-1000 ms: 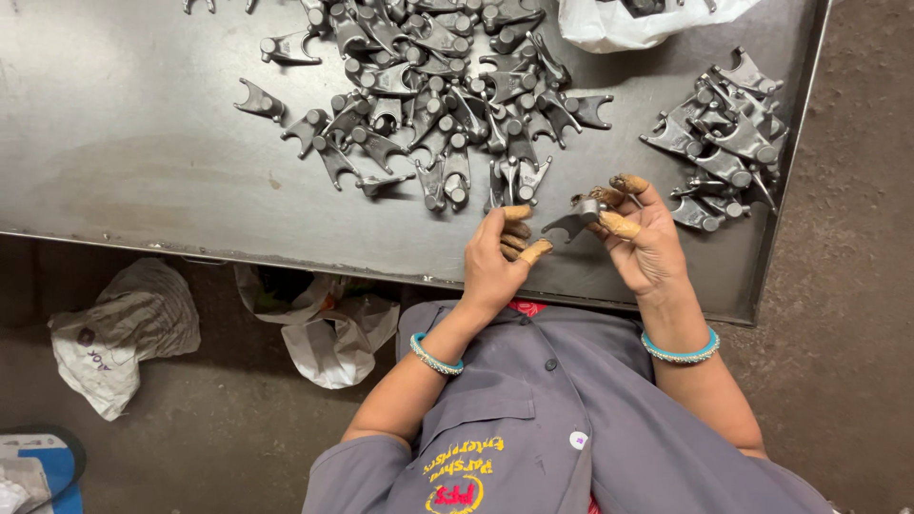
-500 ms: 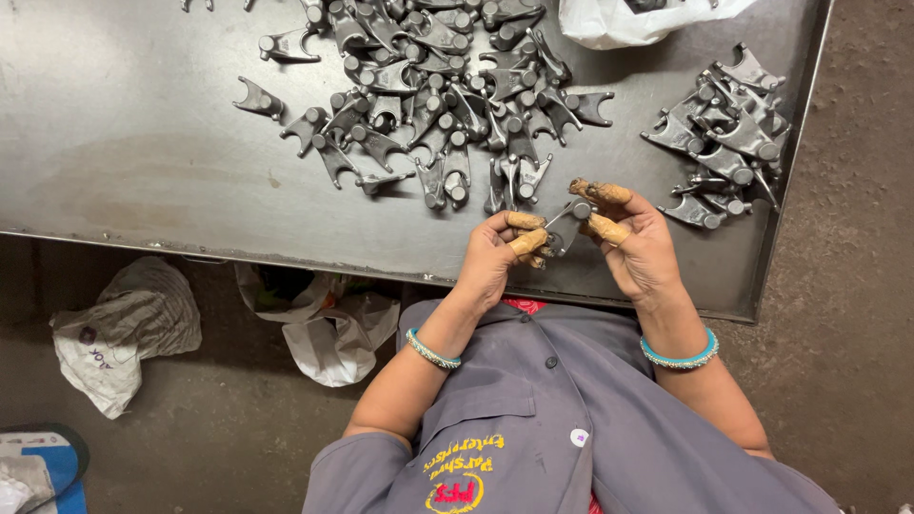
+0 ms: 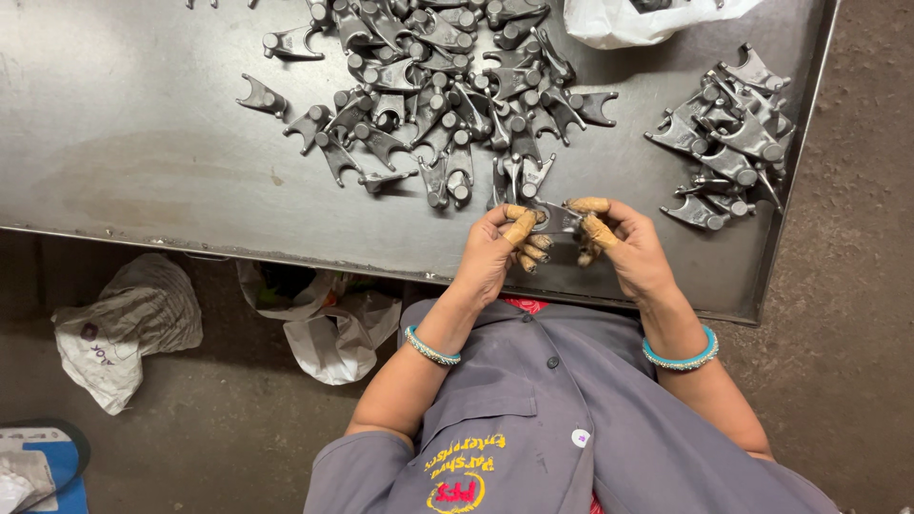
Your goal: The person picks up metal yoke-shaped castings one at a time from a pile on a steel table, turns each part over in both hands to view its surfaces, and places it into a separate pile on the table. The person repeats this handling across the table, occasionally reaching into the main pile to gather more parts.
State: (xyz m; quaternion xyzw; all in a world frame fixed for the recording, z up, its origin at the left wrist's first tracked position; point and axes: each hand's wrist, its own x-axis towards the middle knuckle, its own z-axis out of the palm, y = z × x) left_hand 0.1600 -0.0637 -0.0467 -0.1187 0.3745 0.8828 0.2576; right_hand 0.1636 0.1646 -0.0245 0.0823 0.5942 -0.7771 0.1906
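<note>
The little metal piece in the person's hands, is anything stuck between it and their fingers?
Nothing visible is in the way. The left hand and the right hand both pinch the small metal part directly, just above the near edge of the metal table. The fingertips wear yellowish covers, which touch the part.

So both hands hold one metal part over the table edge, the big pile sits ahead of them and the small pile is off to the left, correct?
Not quite. In the head view the small pile lies to the right, near the table's right edge. The rest stands: left hand and right hand share one metal part, with the big pile ahead.
</note>
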